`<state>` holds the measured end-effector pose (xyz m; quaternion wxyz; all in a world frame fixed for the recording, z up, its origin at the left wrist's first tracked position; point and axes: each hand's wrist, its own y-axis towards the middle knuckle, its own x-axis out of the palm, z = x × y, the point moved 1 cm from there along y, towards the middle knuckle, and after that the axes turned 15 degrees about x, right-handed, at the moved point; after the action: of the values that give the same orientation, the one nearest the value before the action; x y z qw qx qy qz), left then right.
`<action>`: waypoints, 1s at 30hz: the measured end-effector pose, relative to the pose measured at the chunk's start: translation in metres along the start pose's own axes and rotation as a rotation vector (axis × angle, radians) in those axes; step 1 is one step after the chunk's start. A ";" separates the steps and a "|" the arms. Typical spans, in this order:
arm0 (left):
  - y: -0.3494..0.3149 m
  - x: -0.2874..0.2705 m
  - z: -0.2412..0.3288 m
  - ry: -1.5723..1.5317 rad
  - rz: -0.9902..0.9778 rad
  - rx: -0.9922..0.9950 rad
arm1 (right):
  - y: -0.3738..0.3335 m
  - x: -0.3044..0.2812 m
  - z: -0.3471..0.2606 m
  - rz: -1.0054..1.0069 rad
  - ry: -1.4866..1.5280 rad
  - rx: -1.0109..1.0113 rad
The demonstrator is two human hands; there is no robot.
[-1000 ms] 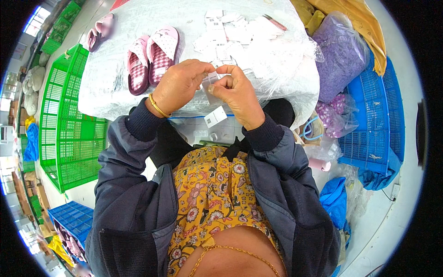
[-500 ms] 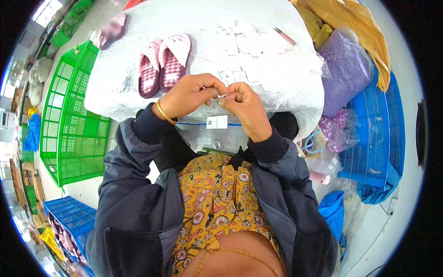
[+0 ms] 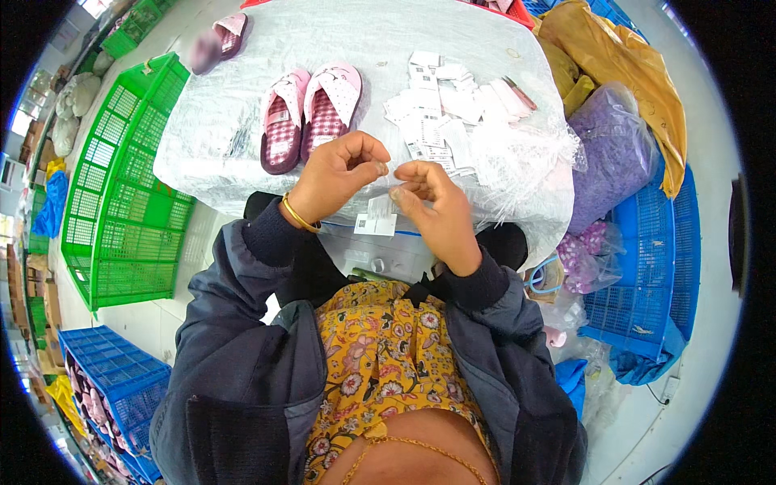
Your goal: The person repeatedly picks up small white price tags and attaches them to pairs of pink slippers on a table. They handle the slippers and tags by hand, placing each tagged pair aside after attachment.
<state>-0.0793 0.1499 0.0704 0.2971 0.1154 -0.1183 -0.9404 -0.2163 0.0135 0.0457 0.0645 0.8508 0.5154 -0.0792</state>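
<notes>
My left hand (image 3: 343,174), with a gold bangle at the wrist, is closed in a pinch at the near edge of the table. What it pinches seems to be the thin string of a small white hang tag (image 3: 374,225), which dangles just below, partly blurred. Right beside it, my right hand (image 3: 435,208) has its fingers curled in toward the thumb; anything between them is too small to make out. Just beyond my left hand stands a pair of pink slippers (image 3: 331,105) with checked insoles. Loose white tags (image 3: 428,109) lie in a pile beyond my right hand.
Clear plastic covers the table (image 3: 194,137). Another pink slipper (image 3: 233,34) is at its far left corner. Dark-handled snippers (image 3: 520,93) lie by the tags. Green crates (image 3: 121,186) stand left, a blue crate (image 3: 121,380) lower left, blue crates (image 3: 647,250) right, beside a bagged purple bundle (image 3: 614,153).
My hands have come slightly apart, and the right fingertips have loosened from their tight pinch. The hanging tag has swung a little left and down. The view has shifted, showing more of the far table.
</notes>
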 end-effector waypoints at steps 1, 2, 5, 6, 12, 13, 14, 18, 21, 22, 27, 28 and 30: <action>-0.002 0.001 -0.001 -0.005 0.005 0.001 | 0.003 0.005 0.003 -0.043 0.100 0.079; -0.005 0.001 -0.002 -0.010 0.010 0.001 | 0.005 0.009 0.004 -0.085 0.200 0.157; -0.007 -0.001 -0.010 -0.021 0.025 0.004 | 0.011 0.014 0.006 -0.137 0.280 0.306; -0.007 -0.003 -0.014 -0.024 0.024 -0.006 | 0.012 0.016 0.008 -0.146 0.319 0.333; 0.042 -0.019 -0.041 0.136 0.082 0.098 | 0.017 0.011 0.018 -0.232 0.202 0.306; 0.058 -0.020 -0.044 0.277 0.054 0.117 | 0.016 0.009 0.018 -0.237 0.169 0.300; 0.075 -0.021 -0.051 0.373 0.039 0.171 | 0.015 0.007 0.018 -0.252 0.165 0.306; 0.149 -0.020 -0.085 0.696 -0.012 0.300 | 0.012 -0.006 0.014 -0.275 0.113 0.314; 0.210 -0.019 -0.113 0.846 -0.043 0.270 | 0.009 -0.015 0.026 -0.294 0.135 0.288; 0.228 -0.018 -0.124 0.903 -0.056 0.260 | 0.009 -0.016 0.036 -0.287 0.159 0.253; 0.276 -0.012 -0.157 1.183 -0.171 0.082 | 0.001 -0.037 0.041 -0.319 0.139 0.256; 0.276 -0.005 -0.157 1.225 -0.209 0.035 | 0.000 -0.042 0.044 -0.306 0.134 0.270; 0.281 0.001 -0.162 1.267 -0.227 -0.002 | -0.001 -0.049 0.048 -0.294 0.140 0.274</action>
<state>0.1156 -0.0995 -0.0016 0.2083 0.6601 0.0939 -0.7156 -0.2427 -0.0376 0.0081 -0.0998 0.7709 0.6215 -0.0979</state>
